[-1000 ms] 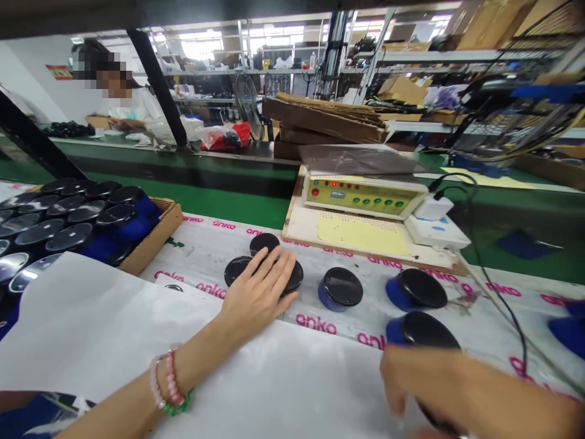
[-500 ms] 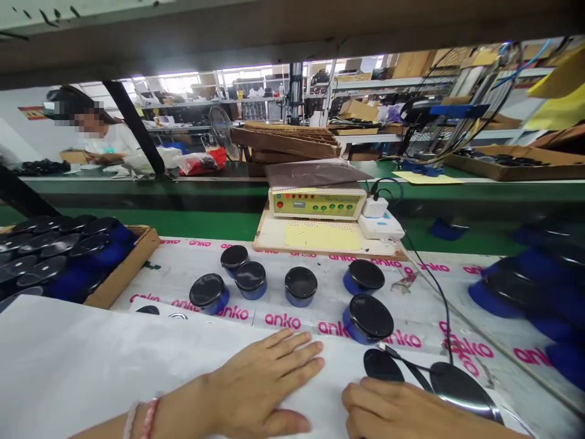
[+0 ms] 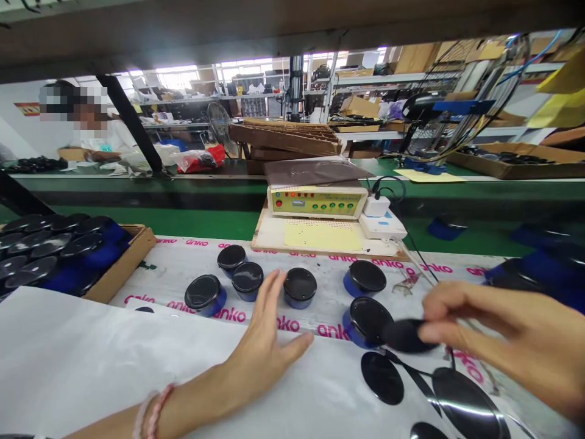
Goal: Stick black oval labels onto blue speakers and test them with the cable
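Observation:
My right hand [image 3: 498, 335] pinches a black oval disc [image 3: 404, 336] between thumb and fingers, raised over the right part of the white sheet [image 3: 150, 366]. Below it, on the sheet, lie a flat black oval [image 3: 382, 378] and a larger glossy black oval [image 3: 468, 399] with a dark strap-like strip beside them. My left hand [image 3: 262, 341] is open, thumb spread and fingers stretched toward a round black-topped blue piece [image 3: 299, 286]; whether it touches anything is unclear. Right of it stands another black-topped blue piece [image 3: 368, 320], just left of the held disc.
Several more black-topped blue pieces stand on the printed plastic cover [image 3: 287, 323]. A cardboard box [image 3: 137, 256] full of them is at left. Behind sits a control box [image 3: 317, 202] with buttons; a cable [image 3: 418, 250] runs down at right. A person [image 3: 100, 131] sits at far left.
My right hand has risen from the sheet to the right, now with a black oval disc. My left hand has lifted and turned, its fingers now pointing up and away toward the blue pieces.

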`<state>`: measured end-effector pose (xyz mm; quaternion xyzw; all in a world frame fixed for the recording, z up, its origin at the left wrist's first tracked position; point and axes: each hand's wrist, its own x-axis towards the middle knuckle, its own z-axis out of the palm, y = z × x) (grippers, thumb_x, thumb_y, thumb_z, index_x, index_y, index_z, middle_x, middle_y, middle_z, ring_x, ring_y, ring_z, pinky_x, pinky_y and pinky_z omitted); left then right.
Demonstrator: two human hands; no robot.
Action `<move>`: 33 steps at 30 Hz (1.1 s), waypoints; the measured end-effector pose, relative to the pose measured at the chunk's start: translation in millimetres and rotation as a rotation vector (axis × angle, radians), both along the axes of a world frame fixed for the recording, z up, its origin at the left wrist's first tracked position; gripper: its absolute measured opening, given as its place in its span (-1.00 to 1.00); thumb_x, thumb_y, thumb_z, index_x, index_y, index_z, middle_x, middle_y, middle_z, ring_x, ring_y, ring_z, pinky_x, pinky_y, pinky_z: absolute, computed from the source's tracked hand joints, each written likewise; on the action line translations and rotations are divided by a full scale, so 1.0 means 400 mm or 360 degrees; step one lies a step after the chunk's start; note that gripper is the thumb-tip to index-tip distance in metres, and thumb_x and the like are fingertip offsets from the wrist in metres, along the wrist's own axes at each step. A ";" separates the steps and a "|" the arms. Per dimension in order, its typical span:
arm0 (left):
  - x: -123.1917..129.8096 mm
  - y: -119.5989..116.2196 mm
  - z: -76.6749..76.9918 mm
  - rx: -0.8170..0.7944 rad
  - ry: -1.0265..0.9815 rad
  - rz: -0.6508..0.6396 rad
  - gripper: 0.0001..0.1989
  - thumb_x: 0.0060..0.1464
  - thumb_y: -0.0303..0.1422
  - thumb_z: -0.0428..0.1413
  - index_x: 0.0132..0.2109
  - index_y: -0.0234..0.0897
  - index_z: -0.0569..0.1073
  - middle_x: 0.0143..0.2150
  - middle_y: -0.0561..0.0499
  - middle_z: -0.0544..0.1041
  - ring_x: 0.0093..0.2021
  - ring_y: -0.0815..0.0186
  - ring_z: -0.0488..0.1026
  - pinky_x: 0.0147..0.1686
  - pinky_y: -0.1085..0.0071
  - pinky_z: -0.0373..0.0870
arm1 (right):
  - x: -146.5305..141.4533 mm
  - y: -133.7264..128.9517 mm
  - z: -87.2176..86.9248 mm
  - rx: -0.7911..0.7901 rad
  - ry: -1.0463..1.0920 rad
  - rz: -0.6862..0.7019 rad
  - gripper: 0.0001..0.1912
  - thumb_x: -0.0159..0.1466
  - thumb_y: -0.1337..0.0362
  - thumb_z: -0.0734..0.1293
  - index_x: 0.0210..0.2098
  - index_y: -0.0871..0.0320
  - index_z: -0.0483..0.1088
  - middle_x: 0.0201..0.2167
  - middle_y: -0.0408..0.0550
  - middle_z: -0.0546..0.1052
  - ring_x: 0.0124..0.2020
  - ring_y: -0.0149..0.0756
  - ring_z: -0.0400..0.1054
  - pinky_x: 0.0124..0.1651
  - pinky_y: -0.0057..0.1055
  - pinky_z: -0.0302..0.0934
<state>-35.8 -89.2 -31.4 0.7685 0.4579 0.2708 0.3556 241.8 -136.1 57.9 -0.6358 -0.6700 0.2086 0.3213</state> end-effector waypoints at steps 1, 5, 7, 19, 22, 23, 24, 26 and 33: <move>0.017 0.016 -0.006 -0.0107 -0.0099 0.0094 -0.12 0.11 -0.22 0.13 0.34 -0.16 -0.30 0.40 -0.19 -0.28 0.38 0.09 -0.21 0.28 0.04 -0.06 | -0.011 0.042 0.017 -0.0117 0.0138 0.0083 -0.60 0.00 -0.14 0.41 -0.54 0.06 0.40 -0.58 -0.14 0.43 -0.56 -0.33 0.28 -0.52 -0.44 0.19; 0.059 0.091 -0.009 -0.0285 -0.0339 0.0097 -0.17 -0.05 -0.31 0.26 0.29 -0.28 0.02 0.24 -0.18 0.25 0.22 0.09 0.21 0.20 0.15 0.13 | -0.105 0.188 0.004 -0.0415 0.0609 0.0264 -0.59 0.03 -0.11 0.41 -0.49 0.12 0.37 -0.56 -0.16 0.39 -0.49 -0.36 0.26 -0.40 -0.43 0.14; 0.059 0.117 -0.002 -0.0288 -0.0366 0.0065 -0.34 -0.12 -0.36 0.30 0.14 -0.27 0.27 0.03 -0.06 0.46 0.04 0.14 0.39 0.07 0.24 0.27 | -0.151 0.231 -0.031 -0.0410 0.0681 0.0303 -0.60 0.06 -0.10 0.39 -0.48 0.13 0.38 -0.45 -0.13 0.40 -0.38 -0.33 0.26 -0.31 -0.41 0.13; 0.040 0.124 -0.008 -0.0288 -0.0463 -0.0067 -0.43 -0.15 -0.48 0.32 0.03 -0.11 0.36 -0.21 0.20 0.50 -0.28 0.39 0.39 -0.28 0.54 0.29 | -0.190 0.253 -0.142 -0.0609 0.0838 0.0218 -0.63 0.06 -0.05 0.39 -0.50 0.14 0.32 -0.43 -0.15 0.33 -0.35 -0.30 0.18 -0.28 -0.37 0.02; 0.039 0.124 -0.008 -0.0304 -0.0472 -0.0069 -0.45 -0.14 -0.48 0.31 0.02 -0.09 0.36 -0.25 0.22 0.48 -0.33 0.41 0.36 -0.33 0.56 0.27 | -0.194 0.251 -0.149 -0.0594 0.0834 0.0210 -0.62 0.06 -0.05 0.39 -0.51 0.14 0.32 -0.43 -0.15 0.33 -0.35 -0.30 0.18 -0.28 -0.37 0.04; 0.038 0.124 -0.007 -0.0306 -0.0470 -0.0067 -0.46 -0.14 -0.48 0.31 0.01 -0.09 0.36 -0.26 0.23 0.47 -0.34 0.42 0.35 -0.34 0.56 0.27 | -0.196 0.252 -0.149 -0.0589 0.0826 0.0206 -0.62 0.06 -0.06 0.39 -0.52 0.14 0.31 -0.44 -0.15 0.33 -0.36 -0.30 0.18 -0.28 -0.37 0.04; 0.038 0.124 -0.007 -0.0311 -0.0465 -0.0068 -0.47 -0.13 -0.48 0.30 0.01 -0.09 0.36 -0.27 0.23 0.46 -0.35 0.42 0.35 -0.35 0.56 0.27 | -0.197 0.252 -0.149 -0.0586 0.0818 0.0201 -0.62 0.05 -0.06 0.39 -0.52 0.14 0.31 -0.44 -0.15 0.32 -0.36 -0.30 0.18 -0.28 -0.37 0.05; 0.039 0.124 -0.006 -0.0326 -0.0455 -0.0080 -0.48 -0.12 -0.47 0.29 0.01 -0.09 0.36 -0.27 0.22 0.46 -0.37 0.42 0.34 -0.36 0.56 0.27 | -0.200 0.253 -0.147 -0.0590 0.0802 0.0197 -0.63 0.06 -0.05 0.38 -0.52 0.14 0.31 -0.45 -0.15 0.32 -0.36 -0.31 0.18 -0.29 -0.37 0.05; 0.041 0.123 -0.002 -0.0340 -0.0445 -0.0074 -0.50 -0.10 -0.48 0.28 0.01 -0.09 0.35 -0.26 0.21 0.47 -0.36 0.41 0.35 -0.36 0.56 0.29 | -0.206 0.252 -0.140 -0.0569 0.0730 0.0214 -0.69 0.11 0.02 0.33 -0.53 0.13 0.28 -0.44 -0.14 0.30 -0.36 -0.30 0.18 -0.28 -0.37 0.06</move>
